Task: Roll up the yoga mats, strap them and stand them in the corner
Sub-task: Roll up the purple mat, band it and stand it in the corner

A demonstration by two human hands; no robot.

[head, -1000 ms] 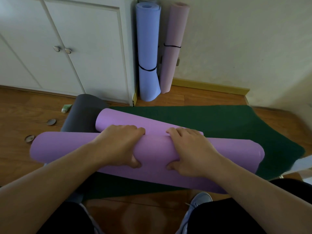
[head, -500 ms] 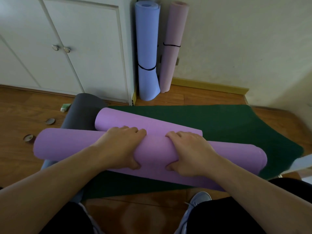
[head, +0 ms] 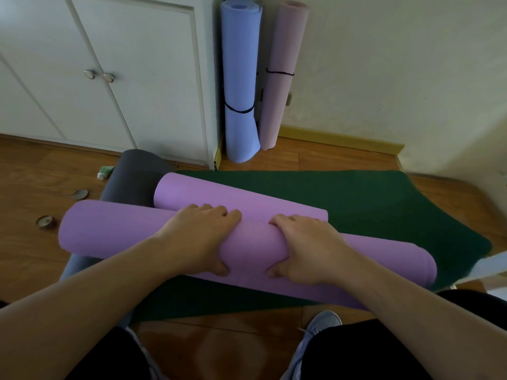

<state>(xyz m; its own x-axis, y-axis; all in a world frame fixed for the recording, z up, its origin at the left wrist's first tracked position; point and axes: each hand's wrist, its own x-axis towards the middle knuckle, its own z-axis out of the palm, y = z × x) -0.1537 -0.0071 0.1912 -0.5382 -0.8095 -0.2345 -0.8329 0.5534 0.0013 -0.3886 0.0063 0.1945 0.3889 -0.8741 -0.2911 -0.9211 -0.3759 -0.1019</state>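
Note:
A purple yoga mat point(head: 255, 245) lies across the floor in front of me, mostly rolled into a thick tube, with its loose end point(head: 219, 196) still flat beyond the roll. My left hand point(head: 197, 237) and my right hand point(head: 310, 248) sit side by side on top of the roll, fingers over the far side and thumbs on the near side, gripping it. Under it lie a dark green mat point(head: 384, 209) spread flat and a grey mat point(head: 131, 179) at the left. In the corner stand a blue rolled mat point(head: 241, 78) and a pink rolled mat point(head: 279, 78), each with a black strap.
White cabinet doors point(head: 109, 78) fill the back left. A small green tube point(head: 105, 172) and two small round tins point(head: 45, 221) lie on the wooden floor at the left. My shoe point(head: 321, 322) and dark trousers are at the bottom. A cream wall point(head: 397, 64) stands at the right.
The purple roll has shifted a little to the right and forward under my hands, taking up slightly more of the loose end. Both hands keep the same hold.

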